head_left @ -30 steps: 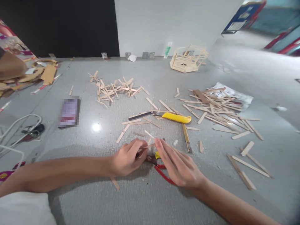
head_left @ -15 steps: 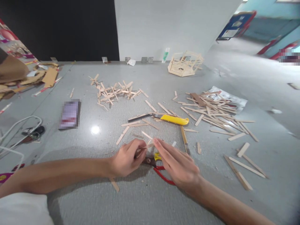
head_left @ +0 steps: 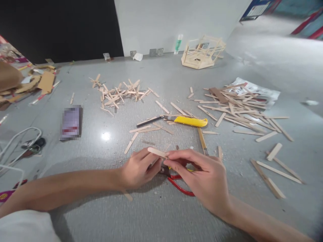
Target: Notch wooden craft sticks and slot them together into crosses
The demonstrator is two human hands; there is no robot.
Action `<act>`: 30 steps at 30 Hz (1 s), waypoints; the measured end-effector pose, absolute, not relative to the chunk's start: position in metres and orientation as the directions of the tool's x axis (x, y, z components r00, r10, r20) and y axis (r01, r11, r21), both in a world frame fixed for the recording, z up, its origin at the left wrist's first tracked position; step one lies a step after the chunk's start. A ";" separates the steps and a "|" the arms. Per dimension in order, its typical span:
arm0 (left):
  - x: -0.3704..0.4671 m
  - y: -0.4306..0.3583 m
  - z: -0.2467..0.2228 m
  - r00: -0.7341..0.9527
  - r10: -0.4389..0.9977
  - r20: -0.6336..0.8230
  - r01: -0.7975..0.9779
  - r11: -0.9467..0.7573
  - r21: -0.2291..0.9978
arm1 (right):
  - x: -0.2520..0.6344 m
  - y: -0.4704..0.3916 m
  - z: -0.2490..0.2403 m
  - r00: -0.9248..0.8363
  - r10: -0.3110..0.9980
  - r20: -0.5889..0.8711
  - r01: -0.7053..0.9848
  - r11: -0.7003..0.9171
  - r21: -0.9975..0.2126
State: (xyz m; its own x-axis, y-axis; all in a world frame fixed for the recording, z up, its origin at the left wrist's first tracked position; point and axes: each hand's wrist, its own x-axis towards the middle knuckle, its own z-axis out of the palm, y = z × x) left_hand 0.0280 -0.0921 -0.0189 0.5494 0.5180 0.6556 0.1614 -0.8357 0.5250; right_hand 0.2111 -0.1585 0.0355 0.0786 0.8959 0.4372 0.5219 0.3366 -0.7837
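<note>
A short wooden stick point(head_left: 156, 152) with a rounded end is pinched at its right end between the thumb and forefinger of my right hand point(head_left: 199, 178). My left hand point(head_left: 141, 168) is closed just beside it, its fingertips near the stick; what they grip is hidden. Beneath my hands lie pliers with red handles point(head_left: 182, 188), partly covered. Beyond them rests a yellow cutter knife point(head_left: 191, 121), its dark blade end pointing left.
Small sticks point(head_left: 118, 94) are heaped at the back left, a larger stick pile point(head_left: 237, 111) at the right. A wooden frame model point(head_left: 199, 62) and a glue stick point(head_left: 178, 44) stand at the back. A phone-like purple object point(head_left: 71, 122) and cables lie left.
My right hand has turned from flat, extended fingers to a pinch on the stick, which now lies across above my left fingers. The camera view has shifted slightly.
</note>
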 end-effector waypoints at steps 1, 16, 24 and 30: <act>0.028 -0.092 -0.018 0.563 0.517 0.645 0.130 -0.826 0.549 | 0.211 -0.159 0.036 0.082 0.901 0.427 0.528 0.324 -0.785; 0.020 -0.087 -0.003 0.544 0.684 0.486 -0.090 -0.529 0.844 | 0.214 -0.160 0.037 0.071 0.939 0.338 0.477 0.265 -0.838; 0.021 -0.087 -0.001 0.511 0.523 0.682 -0.079 -0.761 0.643 | 0.209 -0.162 0.041 0.040 0.955 0.295 0.385 0.257 -0.886; 0.020 -0.090 -0.003 0.481 0.532 0.697 -0.074 -0.767 0.637 | 0.209 -0.163 0.041 0.048 0.983 0.180 0.251 0.162 -0.954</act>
State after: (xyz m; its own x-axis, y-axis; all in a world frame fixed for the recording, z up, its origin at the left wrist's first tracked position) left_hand 0.0198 -0.0902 -0.0035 0.4814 0.5318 0.6967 -0.0744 -0.7672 0.6370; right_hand 0.2095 -0.1625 0.0409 0.0478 0.9826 0.1796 0.2511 0.1622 -0.9543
